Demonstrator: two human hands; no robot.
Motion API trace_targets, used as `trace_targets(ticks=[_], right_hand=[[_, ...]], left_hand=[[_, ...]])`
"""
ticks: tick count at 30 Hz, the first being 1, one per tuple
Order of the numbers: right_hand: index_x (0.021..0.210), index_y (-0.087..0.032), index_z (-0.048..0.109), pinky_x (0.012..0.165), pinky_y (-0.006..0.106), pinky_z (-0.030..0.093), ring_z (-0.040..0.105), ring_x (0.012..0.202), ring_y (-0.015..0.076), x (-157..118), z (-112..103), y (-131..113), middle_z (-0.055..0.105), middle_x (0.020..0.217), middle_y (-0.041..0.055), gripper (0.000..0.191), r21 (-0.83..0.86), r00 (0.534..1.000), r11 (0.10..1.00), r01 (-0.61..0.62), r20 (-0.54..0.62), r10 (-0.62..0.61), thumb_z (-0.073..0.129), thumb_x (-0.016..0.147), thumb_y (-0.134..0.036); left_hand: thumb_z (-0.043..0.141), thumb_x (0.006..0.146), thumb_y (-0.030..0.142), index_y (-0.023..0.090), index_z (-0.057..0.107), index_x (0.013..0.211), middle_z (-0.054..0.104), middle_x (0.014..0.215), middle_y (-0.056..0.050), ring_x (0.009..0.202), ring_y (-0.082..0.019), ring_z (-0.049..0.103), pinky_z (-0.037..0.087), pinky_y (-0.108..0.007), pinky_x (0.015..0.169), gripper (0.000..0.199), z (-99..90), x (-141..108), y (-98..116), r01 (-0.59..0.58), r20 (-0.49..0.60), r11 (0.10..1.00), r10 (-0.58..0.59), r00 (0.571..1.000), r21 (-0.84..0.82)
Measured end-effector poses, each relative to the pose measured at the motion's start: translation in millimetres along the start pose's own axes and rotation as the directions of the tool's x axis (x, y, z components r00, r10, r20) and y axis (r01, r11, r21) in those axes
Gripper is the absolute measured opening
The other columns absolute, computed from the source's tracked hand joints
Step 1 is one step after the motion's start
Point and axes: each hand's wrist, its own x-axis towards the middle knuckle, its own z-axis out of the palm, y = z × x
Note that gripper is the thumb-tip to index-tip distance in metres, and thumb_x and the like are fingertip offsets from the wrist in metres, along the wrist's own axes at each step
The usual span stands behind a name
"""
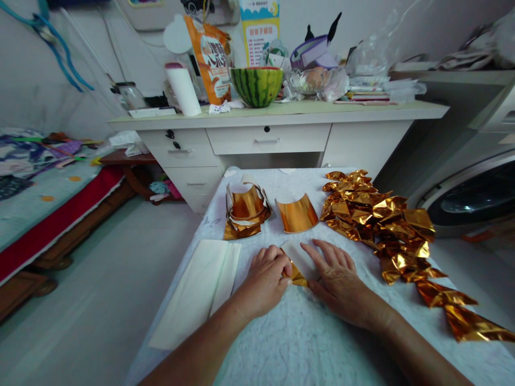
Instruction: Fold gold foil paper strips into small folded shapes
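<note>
A sheet of gold foil paper (298, 274) lies white side up on the cloth-covered table, one corner folded over to show gold. My left hand (270, 276) pinches that folded edge between thumb and curled fingers. My right hand (335, 273) rests flat on the sheet's right side, fingers spread. Just beyond, a curved gold sheet (298, 214) lies by itself. To its left sits a pile of curled gold sheets and strips (246, 206). Many folded gold foil pieces (374, 220) are heaped along the right side. Flat pale paper sheets (193, 287) lie left of my left forearm.
A white desk (265, 115) with drawers stands behind the table, bearing a cut watermelon (257, 86), an orange pouch (211, 61) and a paper roll (183, 88). A washing machine (475, 182) is on the right, a bed (60, 198) on the left.
</note>
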Motion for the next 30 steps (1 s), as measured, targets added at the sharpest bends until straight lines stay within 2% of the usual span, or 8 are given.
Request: trace_targets(ticks=[4, 6, 9, 12, 16, 23, 27, 30], right_hand=[[0.144, -0.022, 0.034, 0.108, 0.056, 0.025, 0.03, 0.136, 0.0324, 1.5, -5.6, 2.2, 0.038, 0.147, 0.0152, 0.068, 0.046, 1.0, 0.999, -0.002, 0.024, 0.0, 0.055, 0.08, -0.021], [0.14, -0.016, 0.036, 0.107, 0.054, 0.027, 0.034, 0.132, 0.0314, 2.7, -8.8, 1.7, 0.042, 0.142, 0.0169, 0.06, 0.093, 1.0, 0.996, -0.01, 0.007, 0.01, 0.054, 0.082, -0.023], [0.127, -0.013, 0.044, 0.102, 0.052, 0.032, 0.042, 0.121, 0.0309, 4.2, -10.4, -0.7, 0.049, 0.13, 0.0175, 0.047, 0.154, 0.999, 0.988, -0.026, -0.029, 0.031, 0.053, 0.087, -0.036], [0.116, -0.016, 0.049, 0.098, 0.053, 0.033, 0.043, 0.114, 0.0316, 5.4, -7.0, -2.9, 0.05, 0.125, 0.0162, 0.047, 0.156, 0.997, 0.988, -0.017, -0.069, 0.028, 0.059, 0.084, -0.049], [0.109, -0.017, 0.05, 0.099, 0.052, 0.033, 0.041, 0.116, 0.0316, 6.2, -0.3, -2.9, 0.049, 0.126, 0.0154, 0.042, 0.142, 0.995, 0.99, 0.002, -0.104, 0.013, 0.063, 0.081, -0.046], [0.108, -0.018, 0.053, 0.099, 0.052, 0.033, 0.042, 0.117, 0.0319, 6.0, -0.9, -4.2, 0.048, 0.127, 0.0145, 0.037, 0.155, 0.993, 0.988, -0.012, -0.11, 0.029, 0.066, 0.079, -0.036], [0.107, -0.017, 0.056, 0.099, 0.051, 0.035, 0.042, 0.117, 0.0326, 7.4, -1.9, -5.6, 0.049, 0.128, 0.0146, 0.037, 0.161, 0.994, 0.987, -0.025, -0.099, 0.042, 0.068, 0.076, -0.033], [0.105, -0.017, 0.059, 0.1, 0.051, 0.034, 0.042, 0.119, 0.0328, 8.4, -2.7, -6.0, 0.05, 0.128, 0.0148, 0.033, 0.178, 0.996, 0.984, -0.026, -0.082, 0.042, 0.067, 0.076, -0.031]], left_hand=[[0.053, 0.076, 0.01, 0.021, 0.054, 0.084, 0.051, 0.097, -0.002, 0.097, -0.02, 0.047, 0.037, -0.035, 0.089, 0.014, -0.5, -0.2, -0.9, -0.025, -0.013, 1.0, 0.025, 1.0, -0.013], [0.056, 0.075, 0.011, 0.022, 0.054, 0.089, 0.05, 0.101, -0.002, 0.1, -0.021, 0.047, 0.037, -0.035, 0.091, 0.018, -0.5, -0.4, -1.7, -0.017, -0.041, 1.0, 0.017, 0.999, -0.012], [0.065, 0.07, 0.017, 0.023, 0.052, 0.109, 0.046, 0.122, -0.007, 0.118, -0.027, 0.041, 0.032, -0.042, 0.1, 0.042, -0.3, -0.5, -3.4, 0.048, -0.144, 0.998, -0.043, 0.989, 0.03], [0.071, 0.066, 0.023, 0.027, 0.038, 0.131, 0.038, 0.139, -0.009, 0.131, -0.031, 0.032, 0.023, -0.048, 0.108, 0.074, -0.5, 0.1, -5.7, 0.077, -0.187, 0.995, -0.065, 0.98, 0.059], [0.074, 0.065, 0.025, 0.025, 0.028, 0.141, 0.049, 0.132, -0.009, 0.126, -0.031, 0.038, 0.023, -0.049, 0.107, 0.089, -0.3, 1.4, -7.8, 0.059, -0.193, 0.996, -0.047, 0.98, 0.06], [0.071, 0.064, 0.016, 0.025, 0.027, 0.142, 0.053, 0.123, -0.009, 0.112, -0.027, 0.048, 0.032, -0.048, 0.103, 0.09, -0.1, 2.6, -6.8, 0.026, -0.231, 0.999, -0.031, 0.972, -0.023], [0.064, 0.068, 0.009, 0.026, 0.028, 0.142, 0.05, 0.127, -0.008, 0.11, -0.022, 0.051, 0.039, -0.04, 0.101, 0.084, -1.3, 1.3, -4.9, -0.027, -0.242, 0.983, -0.018, 0.97, -0.184], [0.06, 0.074, 0.009, 0.026, 0.035, 0.139, 0.052, 0.128, -0.007, 0.114, -0.021, 0.052, 0.04, -0.038, 0.101, 0.072, -4.1, 0.4, -2.4, -0.037, -0.235, 0.952, -0.037, 0.971, -0.304]])
